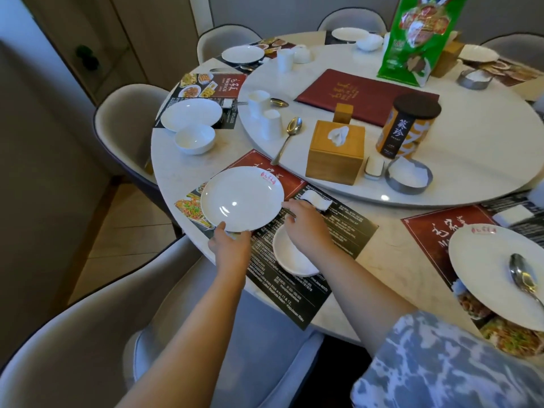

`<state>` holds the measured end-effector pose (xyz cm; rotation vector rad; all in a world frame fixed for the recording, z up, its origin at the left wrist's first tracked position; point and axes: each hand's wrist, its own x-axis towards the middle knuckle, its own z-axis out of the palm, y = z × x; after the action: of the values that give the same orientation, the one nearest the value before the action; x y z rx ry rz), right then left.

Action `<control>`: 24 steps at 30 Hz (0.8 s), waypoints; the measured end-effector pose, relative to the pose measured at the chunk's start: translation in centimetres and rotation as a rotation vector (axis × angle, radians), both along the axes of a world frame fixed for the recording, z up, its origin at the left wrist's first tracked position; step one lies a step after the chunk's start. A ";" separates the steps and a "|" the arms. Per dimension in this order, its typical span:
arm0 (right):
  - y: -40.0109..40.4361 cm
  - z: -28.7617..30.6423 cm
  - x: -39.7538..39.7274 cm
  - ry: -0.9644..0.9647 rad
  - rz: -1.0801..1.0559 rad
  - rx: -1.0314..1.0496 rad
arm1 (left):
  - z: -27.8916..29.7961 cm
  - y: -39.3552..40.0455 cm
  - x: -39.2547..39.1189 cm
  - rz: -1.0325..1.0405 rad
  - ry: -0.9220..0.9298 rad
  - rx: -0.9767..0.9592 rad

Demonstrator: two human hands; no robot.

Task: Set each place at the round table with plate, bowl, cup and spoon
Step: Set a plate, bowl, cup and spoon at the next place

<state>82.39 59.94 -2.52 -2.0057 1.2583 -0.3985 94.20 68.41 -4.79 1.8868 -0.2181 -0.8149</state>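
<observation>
The person is working at the nearest place setting, and the white plate (242, 198) is lying on the printed placemat (318, 231) near the edge of the marble surface (176, 172). The left hand (229, 244) is pinching the plate's near rim, thumb on top, the other fingers seemingly tucked beneath. The right hand (306, 225) is reaching just right of the plate, its fingers (290, 205) curled close to the plate's right rim; whether they are gripping the rim or something small there cannot be told. A white bowl (291, 257) is sitting just right of and nearer than the plate, partly under the right wrist.

The plate is looking like glazed ceramic: stiff, smooth, probably slippery and breakable, moderately heavy for its thinness. The rim is the sensible hold, taken on opposite sides so it is not tipping. The bowl would likely be handling the same way, best cupped by its wall.

Beyond the plate, on the raised turntable (441, 160), two white cups (266, 116) and a spoon (290, 136) are standing within reach; the cups are likely light but chippable, the spoon rigid and easiest lifted by its handle.
</observation>
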 end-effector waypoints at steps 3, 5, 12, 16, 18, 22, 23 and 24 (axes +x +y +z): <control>-1.9 -0.4 2.1 0.105 0.055 0.022 | 0.0 -0.7 0.7 0.021 0.050 0.009; -2.8 -0.6 3.0 0.140 0.055 0.052 | -0.2 -1.1 1.2 0.033 0.070 0.029; -3.5 -1.0 3.6 0.098 -0.003 0.069 | -1.6 -1.6 2.8 0.057 0.116 -0.034; -3.6 -1.2 3.9 0.069 -0.017 0.063 | -0.9 -1.3 3.4 0.018 0.055 0.011; -3.6 -1.2 4.0 0.058 -0.020 0.055 | -0.5 -1.1 3.5 0.020 0.037 0.020; -4.2 -1.1 4.6 0.030 -0.044 -0.010 | 0.6 -0.8 4.0 0.061 -0.084 -0.001; -4.7 -0.9 4.9 0.008 -0.055 -0.024 | 1.0 -1.1 4.3 0.048 -0.127 -0.022; -5.3 -0.7 5.4 -0.021 -0.063 -0.035 | 1.4 -1.6 4.7 0.019 -0.170 -0.044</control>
<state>87.77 54.67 -3.22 -1.9899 1.3116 -0.4737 98.86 66.78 -3.44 1.9148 -0.3204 -0.6321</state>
